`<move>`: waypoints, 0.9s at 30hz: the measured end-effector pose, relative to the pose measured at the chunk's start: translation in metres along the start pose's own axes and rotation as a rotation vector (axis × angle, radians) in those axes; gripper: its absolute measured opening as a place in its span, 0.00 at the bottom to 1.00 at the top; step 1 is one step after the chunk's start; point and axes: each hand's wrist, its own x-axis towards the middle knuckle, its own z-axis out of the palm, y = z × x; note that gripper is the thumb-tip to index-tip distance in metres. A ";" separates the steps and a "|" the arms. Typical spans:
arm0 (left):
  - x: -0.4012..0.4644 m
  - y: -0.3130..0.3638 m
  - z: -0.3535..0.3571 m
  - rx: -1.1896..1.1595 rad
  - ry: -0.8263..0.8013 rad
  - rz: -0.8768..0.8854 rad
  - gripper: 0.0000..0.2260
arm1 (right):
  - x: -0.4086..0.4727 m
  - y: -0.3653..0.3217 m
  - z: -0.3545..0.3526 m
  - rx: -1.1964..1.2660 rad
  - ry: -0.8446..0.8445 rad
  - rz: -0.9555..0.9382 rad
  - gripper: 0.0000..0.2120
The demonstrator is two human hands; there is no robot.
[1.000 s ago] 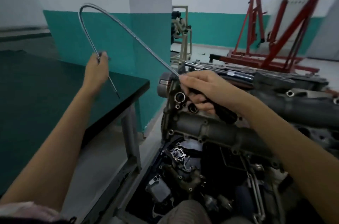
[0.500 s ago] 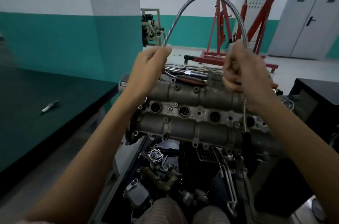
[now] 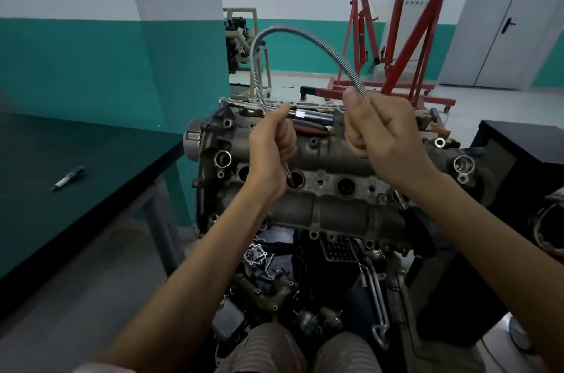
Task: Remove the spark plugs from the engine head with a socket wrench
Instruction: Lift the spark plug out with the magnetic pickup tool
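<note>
Both hands — left hand point(image 3: 271, 152), right hand point(image 3: 378, 131) — gripping the bent flexible steel pickup shaft point(image 3: 305, 33), tip entering the grey engine head's point(image 3: 335, 210) plug well — could spring out, missing the plug.

Open floor at lower left, dark table point(image 3: 91, 159) blocking left, engine head point(image 3: 335, 210) centre, black cabinet point(image 3: 525, 146) crowding right

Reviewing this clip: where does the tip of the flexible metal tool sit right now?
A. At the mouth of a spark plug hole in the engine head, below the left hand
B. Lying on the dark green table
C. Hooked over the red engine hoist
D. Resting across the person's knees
A: the flexible metal tool arcs between both hands, and its tip comes out below the left hand at a spark plug hole in the engine head.
</note>
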 end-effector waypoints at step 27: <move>-0.023 -0.028 -0.027 0.442 -0.086 0.059 0.19 | -0.040 0.013 -0.037 -0.780 -0.304 -0.190 0.19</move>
